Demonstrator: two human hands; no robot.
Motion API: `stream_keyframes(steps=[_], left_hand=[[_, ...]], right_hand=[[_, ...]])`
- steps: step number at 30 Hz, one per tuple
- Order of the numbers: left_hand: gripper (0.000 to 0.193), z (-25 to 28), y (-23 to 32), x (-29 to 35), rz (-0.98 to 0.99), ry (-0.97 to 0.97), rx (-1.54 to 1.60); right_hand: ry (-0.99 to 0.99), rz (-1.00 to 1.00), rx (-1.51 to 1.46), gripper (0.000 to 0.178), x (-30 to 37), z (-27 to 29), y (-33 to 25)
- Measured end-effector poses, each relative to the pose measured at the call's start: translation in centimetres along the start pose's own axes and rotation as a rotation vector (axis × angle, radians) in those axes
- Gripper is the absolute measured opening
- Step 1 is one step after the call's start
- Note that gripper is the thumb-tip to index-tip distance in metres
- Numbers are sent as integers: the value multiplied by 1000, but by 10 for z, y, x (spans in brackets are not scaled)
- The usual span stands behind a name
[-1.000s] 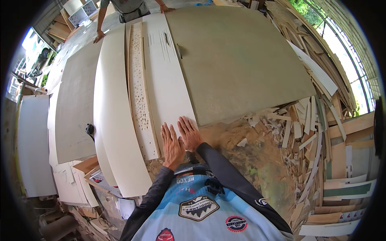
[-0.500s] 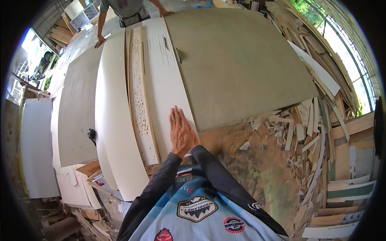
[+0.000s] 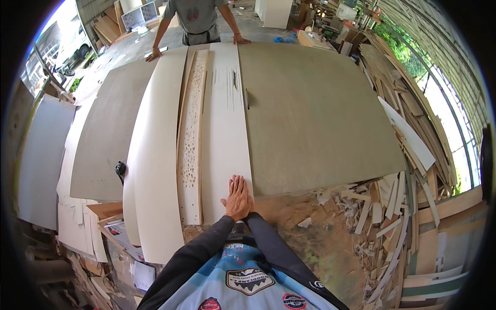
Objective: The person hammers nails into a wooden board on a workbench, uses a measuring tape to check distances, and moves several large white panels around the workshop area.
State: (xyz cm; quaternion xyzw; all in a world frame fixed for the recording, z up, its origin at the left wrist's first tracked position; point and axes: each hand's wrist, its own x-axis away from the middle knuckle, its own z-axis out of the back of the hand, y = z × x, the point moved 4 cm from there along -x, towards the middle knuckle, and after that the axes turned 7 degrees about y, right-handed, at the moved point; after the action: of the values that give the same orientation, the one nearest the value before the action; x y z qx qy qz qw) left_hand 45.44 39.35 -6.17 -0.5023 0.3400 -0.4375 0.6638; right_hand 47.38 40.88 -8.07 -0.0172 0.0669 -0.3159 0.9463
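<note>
My left hand lies flat on top of my right hand, fingers pointing away from me. Both rest at the near end of a long white panel marked with dark slits at its far end. Most of my right hand is hidden underneath; its edge shows, and what looks like its thumb sticks out to the left. Left of the panel runs a narrow speckled board with wooden strips along it. Beyond that lies a curved white sheet. Neither hand grips anything.
A large grey-brown board spreads to the right, with a dark slim object at its left edge. A black tool lies on the left grey board. Across the table, a person leans both hands on the far edge. Wood scraps pile up at right.
The view has tilted up and turned, so the boards appear lower and shifted. My stacked hands sit nearer the panel's close end. The other person's hands stay at the far edge.
</note>
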Motion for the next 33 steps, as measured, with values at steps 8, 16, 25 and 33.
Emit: stream_keyframes(steps=[8, 16, 25, 33], left_hand=[[75, -5, 6, 4, 2, -26, -108], [73, -4, 11, 3, -122, -252, -1811], [72, -5, -18, 6, -91, -547, -4360], [32, -44, -92, 9, -6, 197, -3690]], right_hand=[[-17, 0, 102, 95, 0, 0, -5], [55, 25, 26, 93, -2, 9, -4], [44, 22, 168, 95, -2, -5, -1], [89, 166, -95, 84, 6, 27, 13]])
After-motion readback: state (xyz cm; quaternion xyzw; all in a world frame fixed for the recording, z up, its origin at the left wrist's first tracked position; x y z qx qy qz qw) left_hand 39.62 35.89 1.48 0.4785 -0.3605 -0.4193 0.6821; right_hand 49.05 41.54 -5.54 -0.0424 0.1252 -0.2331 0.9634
